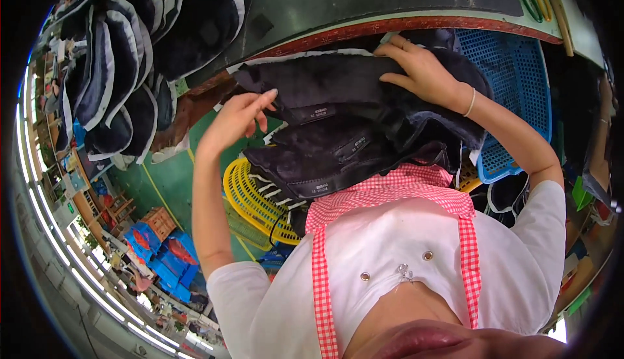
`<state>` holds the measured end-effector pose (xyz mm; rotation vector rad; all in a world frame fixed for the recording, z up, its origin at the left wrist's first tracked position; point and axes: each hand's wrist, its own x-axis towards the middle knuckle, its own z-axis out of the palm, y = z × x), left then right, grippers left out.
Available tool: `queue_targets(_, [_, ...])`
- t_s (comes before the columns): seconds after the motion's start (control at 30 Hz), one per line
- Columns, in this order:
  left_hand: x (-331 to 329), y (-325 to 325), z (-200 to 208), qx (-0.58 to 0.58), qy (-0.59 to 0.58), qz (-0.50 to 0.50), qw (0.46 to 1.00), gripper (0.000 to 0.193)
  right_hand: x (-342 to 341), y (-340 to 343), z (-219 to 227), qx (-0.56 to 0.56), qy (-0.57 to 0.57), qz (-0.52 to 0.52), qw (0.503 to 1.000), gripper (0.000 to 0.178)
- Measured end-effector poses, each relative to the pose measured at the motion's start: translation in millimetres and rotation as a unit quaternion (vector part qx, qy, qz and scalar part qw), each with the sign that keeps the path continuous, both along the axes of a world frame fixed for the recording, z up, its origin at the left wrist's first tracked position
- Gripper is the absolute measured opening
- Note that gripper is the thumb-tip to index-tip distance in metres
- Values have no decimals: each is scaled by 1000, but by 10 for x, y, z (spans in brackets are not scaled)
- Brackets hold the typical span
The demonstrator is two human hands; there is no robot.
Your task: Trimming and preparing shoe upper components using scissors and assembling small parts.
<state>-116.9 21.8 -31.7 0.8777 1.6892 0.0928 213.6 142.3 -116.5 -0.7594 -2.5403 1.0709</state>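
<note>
A dark fleece piece [331, 78] with a pale strip along its far edge lies across the front of me, against the bench edge. My right hand [422, 73] grips its far edge, fingers bent over the rim and thumb spread on the pile. At the left end of the same piece is my left hand [235, 121], its fingers apart and one fingertip by the fleece corner. More dark fleece pieces [292, 164] with small printed labels are heaped nearer my body, over my red checked apron [390, 193]. The undersides of the pieces are hidden.
A dark-topped bench [364, 1] with a red edge runs along the far side. Dark fleece pieces with white rims [117, 66] stand stacked at left. A blue basket [507, 92] is at right, a yellow basket [250, 196] below left. Blue crates [159, 255] stand farther off.
</note>
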Motion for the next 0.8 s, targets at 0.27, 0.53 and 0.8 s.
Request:
queue_targets(0.27, [686,174,-184,605,-153,-23,781,40,-466,-74,-105,-14,47,78,996,33])
queue_targets(0.53, [970,403,-404,447,6,-27,894,21,-36,1188,689,254,120,-179,943,20])
queue_targets(0.8, [1000,250,-162,576,324,-69,747,13,-6,1760,583,280,17,-177,944,17])
